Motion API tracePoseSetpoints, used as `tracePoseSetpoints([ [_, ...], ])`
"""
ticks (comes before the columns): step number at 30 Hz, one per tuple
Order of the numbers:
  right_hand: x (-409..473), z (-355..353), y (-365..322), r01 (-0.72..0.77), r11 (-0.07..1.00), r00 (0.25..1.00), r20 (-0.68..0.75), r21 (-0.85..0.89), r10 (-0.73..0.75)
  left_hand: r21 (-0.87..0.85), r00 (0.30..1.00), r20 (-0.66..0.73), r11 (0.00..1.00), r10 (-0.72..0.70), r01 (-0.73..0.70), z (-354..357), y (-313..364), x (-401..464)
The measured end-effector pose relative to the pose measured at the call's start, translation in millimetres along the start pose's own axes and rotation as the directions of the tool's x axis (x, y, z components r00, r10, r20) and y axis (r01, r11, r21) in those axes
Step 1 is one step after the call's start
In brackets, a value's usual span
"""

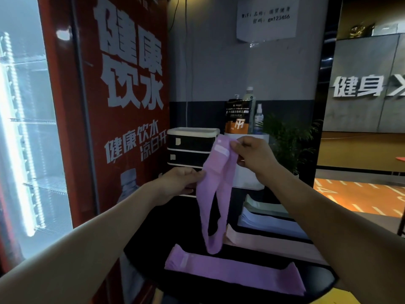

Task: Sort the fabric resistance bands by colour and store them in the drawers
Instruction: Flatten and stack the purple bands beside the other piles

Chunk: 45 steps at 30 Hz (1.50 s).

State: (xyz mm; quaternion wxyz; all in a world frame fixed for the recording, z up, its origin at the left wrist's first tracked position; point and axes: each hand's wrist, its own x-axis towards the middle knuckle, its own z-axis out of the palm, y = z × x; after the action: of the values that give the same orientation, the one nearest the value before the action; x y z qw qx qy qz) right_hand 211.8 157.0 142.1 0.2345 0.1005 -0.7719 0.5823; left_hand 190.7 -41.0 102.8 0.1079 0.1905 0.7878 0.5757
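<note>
Both hands' fingers (235,147) pinch a hanging purple band (213,194).

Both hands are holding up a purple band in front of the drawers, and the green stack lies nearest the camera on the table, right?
Not quite. In the head view the stack nearest the camera is purple; the green stack lies farthest back. Both the left hand and right hand do hold a purple band before the drawers.

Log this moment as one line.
hands: left, right hold purple band | table: purple, pink, blue, green stacks | drawers: shut
</note>
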Motion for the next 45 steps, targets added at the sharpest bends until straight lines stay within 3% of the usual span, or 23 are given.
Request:
tracePoseSetpoints([
  [4, -0.2, 0.2, -8.8, 0.012, 1.0, 1.0, 0.027, -0.005, -0.012, -0.214, 0.999, 0.001, 0.976, 0.033, -0.033, 8.7, 9.4, -2.2],
  [8, -1.7, -5.1, -6.2, -0.049, 0.999, 0.999, -0.02, -0.014, 0.049, -0.165, 0.992, -0.038, 0.979, 0.119, -0.123, 12.6, 13.9, -5.0],
  [13, -6.6, -9.0, -3.5, -0.097, 0.995, 0.995, -0.033, 0.029, 0.098, -0.12, 0.993, 0.016, 0.986, 0.117, -0.115, 24.3, 15.5, -4.2],
  [18, -9.8, -10.5, -8.7, -0.121, 0.991, 0.993, 0.004, 0.064, 0.121, -0.045, 0.972, -0.19, 0.987, 0.142, -0.153, 35.6, 16.6, 8.3],
  [22, -11.0, -13.3, -9.3, -0.116, 0.991, 0.993, 0.007, 0.072, 0.115, -0.03, 0.992, -0.059, 0.993, 0.113, -0.115, 41.6, 17.6, 8.1],
  [24, -11.4, -14.5, -8.9, -0.117, 0.991, 0.993, -0.007, 0.067, 0.117, -0.02, 0.991, -0.057, 0.992, 0.12, -0.121, 43.3, 17.6, 8.0],
  [34, -13.7, -24.1, -2.9, -0.147, 0.989, 0.987, -0.062, 0.007, 0.147, -0.18, 0.991, -0.047, 0.975, 0.125, -0.132, 28.6, 17.0, 2.5],
  [38, -17.1, -27.5, -0.5, -0.182, 0.982, 0.983, -0.007, -0.054, 0.182, -0.293, 0.977, -0.137, 0.936, 0.162, -0.196, 20.4, 17.9, 3.0],
  [41, -21.2, -24.9, 1.1, -0.118, 0.96, 0.993, -0.003, -0.252, 0.121, -0.335, 0.963, -0.193, 0.91, 0.187, -0.244, 20.4, 20.9, 3.1],
  [43, -24.9, -20.4, -4.2, 0.006, 0.963, 1.0, 0.0, -0.271, -0.006, -0.324, 0.956, -0.206, 0.908, 0.207, -0.266, 23.4, 22.5, 4.4],
  [45, -29.0, -12.4, -13.9, 0.11, 0.954, 0.991, 0.1, -0.277, -0.085, -0.312, 0.952, -0.208, 0.907, 0.227, -0.284, 27.6, 24.2, 5.8],
])
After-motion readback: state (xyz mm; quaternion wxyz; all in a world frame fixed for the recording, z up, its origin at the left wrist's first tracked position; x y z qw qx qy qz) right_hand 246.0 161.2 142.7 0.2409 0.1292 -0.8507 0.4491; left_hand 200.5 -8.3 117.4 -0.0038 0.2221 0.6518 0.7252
